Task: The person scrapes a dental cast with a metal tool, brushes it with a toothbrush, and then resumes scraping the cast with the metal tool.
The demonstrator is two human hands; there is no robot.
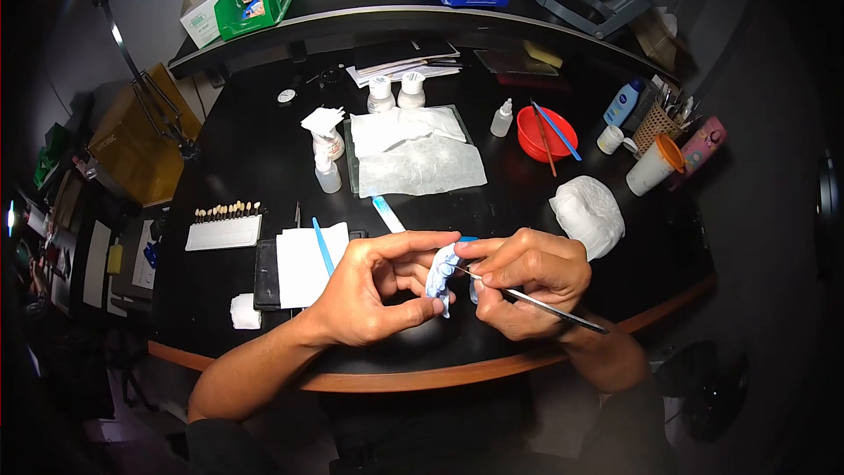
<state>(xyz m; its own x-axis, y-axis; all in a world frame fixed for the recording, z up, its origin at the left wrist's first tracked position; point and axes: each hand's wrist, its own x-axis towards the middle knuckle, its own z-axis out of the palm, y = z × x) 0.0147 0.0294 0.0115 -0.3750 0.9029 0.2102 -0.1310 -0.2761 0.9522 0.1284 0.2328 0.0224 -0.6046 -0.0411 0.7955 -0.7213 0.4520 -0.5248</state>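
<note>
My left hand (pixel 365 295) grips a pale blue-white dental cast (pixel 440 274) between thumb and fingers, above the front part of the desk. My right hand (pixel 532 277) pinches a slim dental tool (pixel 558 310) with a dark and silvery handle. Its fine tip points left and meets, or nearly meets, the tooth side of the cast. Whether that tip is bristle or metal is too small to tell. Fingers of the right hand rest close against the cast's upper end. A small blue piece (pixel 466 241) shows behind the fingers there, partly hidden.
Left of my hands lie a white tissue pad (pixel 299 255) with a blue stick (pixel 323 246) and a tooth shade guide (pixel 224 230). Behind is a paper-covered palette (pixel 422 167). A red bowl (pixel 547 151) holding brushes and a wad of white tissue (pixel 587 216) sit right.
</note>
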